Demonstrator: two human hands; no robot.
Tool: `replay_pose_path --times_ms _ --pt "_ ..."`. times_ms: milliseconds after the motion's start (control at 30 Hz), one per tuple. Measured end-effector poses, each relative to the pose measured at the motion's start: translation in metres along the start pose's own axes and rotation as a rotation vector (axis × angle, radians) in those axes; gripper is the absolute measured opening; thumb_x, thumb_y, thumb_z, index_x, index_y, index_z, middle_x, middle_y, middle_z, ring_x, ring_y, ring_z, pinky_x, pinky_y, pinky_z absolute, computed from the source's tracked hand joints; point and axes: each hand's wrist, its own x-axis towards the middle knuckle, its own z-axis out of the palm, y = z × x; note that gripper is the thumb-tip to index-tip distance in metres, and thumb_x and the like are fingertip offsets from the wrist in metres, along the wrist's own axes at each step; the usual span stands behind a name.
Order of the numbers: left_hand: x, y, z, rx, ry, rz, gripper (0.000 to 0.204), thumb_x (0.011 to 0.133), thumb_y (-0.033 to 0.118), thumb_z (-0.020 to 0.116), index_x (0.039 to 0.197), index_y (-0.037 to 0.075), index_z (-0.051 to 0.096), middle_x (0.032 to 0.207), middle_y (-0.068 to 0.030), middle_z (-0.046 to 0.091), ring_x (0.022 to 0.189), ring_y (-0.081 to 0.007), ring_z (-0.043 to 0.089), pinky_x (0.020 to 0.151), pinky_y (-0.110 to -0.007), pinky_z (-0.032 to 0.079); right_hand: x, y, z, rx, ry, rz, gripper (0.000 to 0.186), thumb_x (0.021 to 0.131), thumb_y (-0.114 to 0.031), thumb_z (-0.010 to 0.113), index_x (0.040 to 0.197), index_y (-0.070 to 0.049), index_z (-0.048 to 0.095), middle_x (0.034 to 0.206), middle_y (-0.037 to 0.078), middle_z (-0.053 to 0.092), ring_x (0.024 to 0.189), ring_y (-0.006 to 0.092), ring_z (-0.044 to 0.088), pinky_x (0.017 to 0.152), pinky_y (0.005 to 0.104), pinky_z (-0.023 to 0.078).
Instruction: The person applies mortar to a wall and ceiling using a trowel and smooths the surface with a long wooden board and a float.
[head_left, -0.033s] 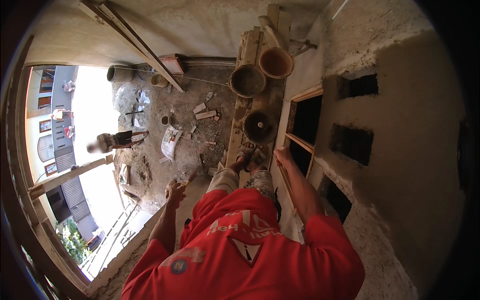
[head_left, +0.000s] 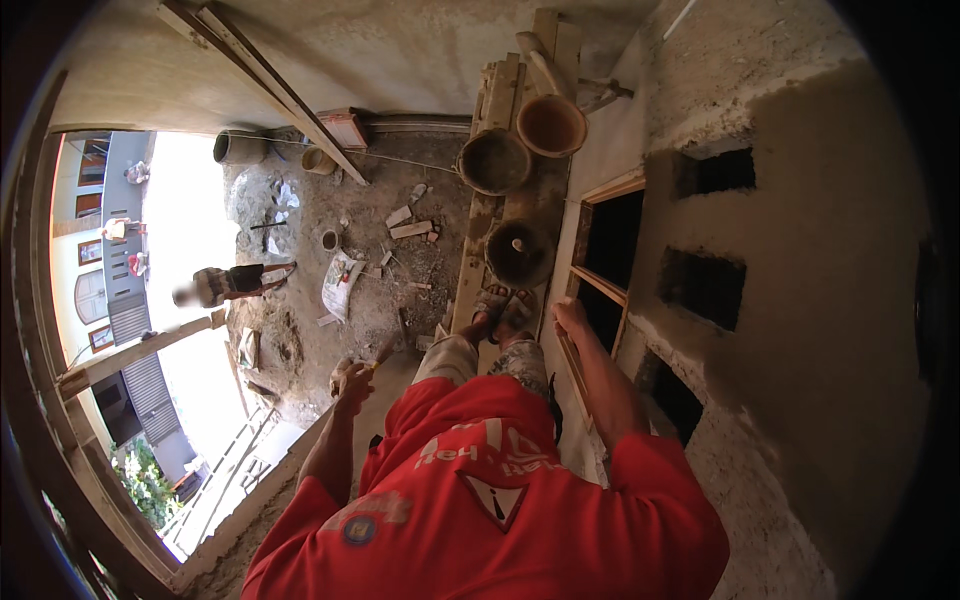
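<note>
My left hand is closed around the handle of a trowel, out to my left above the ground. A pale lump shows beside that hand; I cannot make out what it is. My right hand is a closed fist by the wooden window frame; whether it grips the frame or something small is hidden. Just beyond my sandalled feet, a dark bucket stands on the planks with a small pale thing in its middle. Farther along are a grey bucket and a brown basin.
On my right, the plastered wall has several dark square openings. Rubble, broken bricks and a printed sack lie on the ground to the left. A co-worker stands there near the bright opening. Long boards lean at the far wall.
</note>
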Motion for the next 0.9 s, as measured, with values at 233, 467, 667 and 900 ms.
replay_pose_path --times_ms 233,467,667,900 --pt "0.012 0.063 0.054 0.056 -0.034 0.295 0.054 0.087 0.020 0.064 0.134 0.000 0.047 0.114 -0.0160 0.063 0.080 -0.0194 0.063 0.067 -0.031 0.053 -0.057 0.111 -0.036 0.206 0.201 0.144 0.014 0.092 -0.011 0.047 0.082 -0.003 0.050 0.064 0.002 0.046 0.050 0.0117 0.043 0.045 0.0322 0.039" --pt "-0.018 0.138 0.093 0.174 -0.045 0.279 0.053 0.091 0.019 0.057 0.139 0.004 0.041 0.099 -0.0067 0.064 0.069 -0.0166 0.063 0.059 -0.028 0.048 -0.113 0.201 -0.048 0.515 0.294 0.277 0.009 0.090 -0.007 0.053 0.082 -0.006 0.048 0.061 0.003 0.043 0.048 0.0114 0.037 0.043 0.0312 0.032" --pt "0.002 0.125 0.099 0.183 -0.066 0.263 0.051 0.090 0.017 0.056 0.137 0.003 0.042 0.097 -0.0075 0.063 0.062 -0.0173 0.060 0.050 -0.026 0.044 -0.136 0.235 -0.046 0.797 0.241 0.179 0.019 0.087 0.001 0.048 0.076 -0.011 0.040 0.062 0.000 0.037 0.047 0.0097 0.027 0.040 0.0298 0.024" --pt "0.027 0.140 0.106 0.341 -0.064 0.254 0.050 0.088 0.024 0.061 0.131 0.003 0.048 0.093 -0.0074 0.063 0.063 -0.0172 0.059 0.048 -0.028 0.044 -0.121 0.235 -0.048 0.840 0.265 0.144 0.009 0.088 -0.003 0.049 0.086 -0.007 0.041 0.062 -0.001 0.040 0.047 0.0095 0.032 0.042 0.0284 0.028"
